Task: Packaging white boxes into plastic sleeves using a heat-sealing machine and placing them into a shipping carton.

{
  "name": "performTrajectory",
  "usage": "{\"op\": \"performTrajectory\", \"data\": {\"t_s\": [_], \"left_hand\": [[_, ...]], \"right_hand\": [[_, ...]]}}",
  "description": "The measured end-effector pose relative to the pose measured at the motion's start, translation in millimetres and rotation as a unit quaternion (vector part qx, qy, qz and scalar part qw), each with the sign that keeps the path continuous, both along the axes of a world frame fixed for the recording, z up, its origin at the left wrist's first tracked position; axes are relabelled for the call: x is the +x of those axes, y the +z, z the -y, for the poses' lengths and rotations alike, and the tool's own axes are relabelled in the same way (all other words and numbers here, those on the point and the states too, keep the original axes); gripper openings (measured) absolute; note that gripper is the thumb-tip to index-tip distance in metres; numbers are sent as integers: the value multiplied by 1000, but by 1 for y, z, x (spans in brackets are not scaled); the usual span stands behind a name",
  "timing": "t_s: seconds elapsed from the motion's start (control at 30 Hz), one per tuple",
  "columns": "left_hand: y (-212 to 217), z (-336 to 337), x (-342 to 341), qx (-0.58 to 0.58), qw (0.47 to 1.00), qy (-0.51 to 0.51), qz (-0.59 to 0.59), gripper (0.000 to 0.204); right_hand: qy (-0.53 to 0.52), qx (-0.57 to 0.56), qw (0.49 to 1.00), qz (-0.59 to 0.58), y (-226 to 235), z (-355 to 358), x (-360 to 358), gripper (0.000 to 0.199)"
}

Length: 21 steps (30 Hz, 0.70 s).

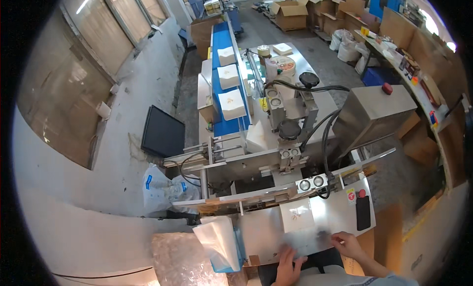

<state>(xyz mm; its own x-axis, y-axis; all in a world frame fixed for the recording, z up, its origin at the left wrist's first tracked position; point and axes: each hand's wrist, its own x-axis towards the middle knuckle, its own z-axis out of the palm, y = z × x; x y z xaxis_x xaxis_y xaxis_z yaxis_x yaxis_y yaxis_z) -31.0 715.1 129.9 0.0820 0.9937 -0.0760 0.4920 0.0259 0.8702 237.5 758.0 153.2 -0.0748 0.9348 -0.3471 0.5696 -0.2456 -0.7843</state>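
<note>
White box [296, 214], small tan mark on its face, lies on the metal surface [258, 237] in front of the person, beyond the left hand and to the left of the right hand. Outline near square from here, no clear long axis; side edges run away from the person toward the machine, far end leaning slightly left. Just nearer, between the hands, a blurred, see-through patch, probably clear plastic film [303, 239].

Left hand [287, 267]: at the near edge, fingers pointing away, loosely spread, smeared by motion; cannot tell if it has hold of the film. Right hand [346, 243]: fingers bent, tips drawn in toward thumb, beside a dark blur; grip cannot be told.

Right end of surface: black phone [363, 213], red button [362, 193] above it. Left end: pile of clear bags [217, 239] lying over a blue tray [241, 241].

Beyond the box, the machine's front rail [226, 205] runs crosswise, blocking the way to the blue belt [225, 37]. Three white boxes [231, 105] in a row on the belt. Grey control cabinet [377, 113] to the right, black cables [325, 138] looping down from it.
</note>
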Motion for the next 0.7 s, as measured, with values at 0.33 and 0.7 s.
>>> {"op": "performTrajectory", "data": {"t_s": [0.33, 0.7], "left_hand": [[26, -40, -33, -14, 996, -77, 32, 36], [74, -82, -54, -30, 982, -181, 40, 29]], "right_hand": [[-19, 14, 1000, 18, 32, -1, -35, 26], [-166, 203, 958, 113, 127, -33, -19, 21]]}}
